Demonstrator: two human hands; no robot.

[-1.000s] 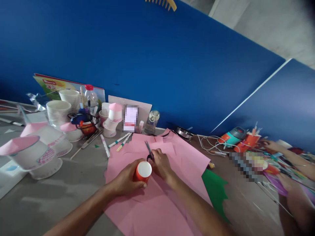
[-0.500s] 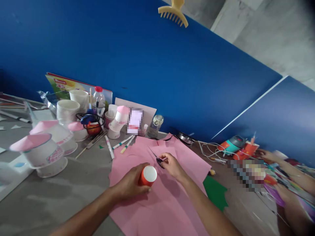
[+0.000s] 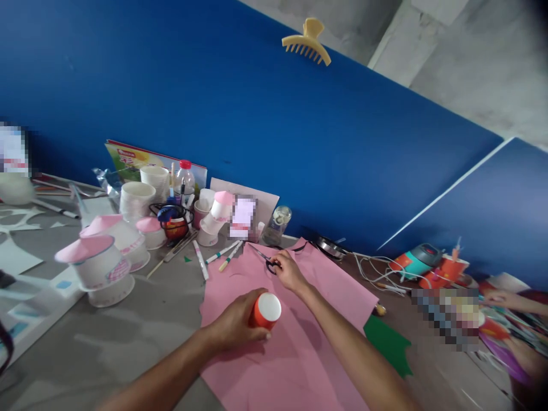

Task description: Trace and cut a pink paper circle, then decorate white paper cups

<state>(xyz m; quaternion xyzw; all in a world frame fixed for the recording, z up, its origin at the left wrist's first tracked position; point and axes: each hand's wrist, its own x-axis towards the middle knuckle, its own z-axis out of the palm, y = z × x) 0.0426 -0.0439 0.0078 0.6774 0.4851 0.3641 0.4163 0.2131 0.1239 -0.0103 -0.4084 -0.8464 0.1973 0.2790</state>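
Observation:
My left hand (image 3: 234,321) is wrapped round a red paper cup (image 3: 262,321) with a white inside, its open mouth tipped up towards me. Beneath both hands lie overlapping sheets of pink paper (image 3: 265,374). Further back, the fingers of my right hand (image 3: 291,273) are closed on the black handles of a pair of scissors (image 3: 271,265). The scissor blades point away to the left, low over the paper's far edge. Several markers (image 3: 200,260) lie just left of the blades.
Cup models with pink cone roofs (image 3: 99,262) stand at left, near stacked paper cups (image 3: 137,200). A glass jar (image 3: 277,225) and tape roll (image 3: 330,247) sit by the blue partition (image 3: 240,97). At right are cables, a glue-gun-like teal tool (image 3: 417,261) and another person's hand (image 3: 499,297).
My right hand has moved the scissors away from me, towards the far edge of the pink paper. The left hand still holds the cup. The view has shifted slightly left.

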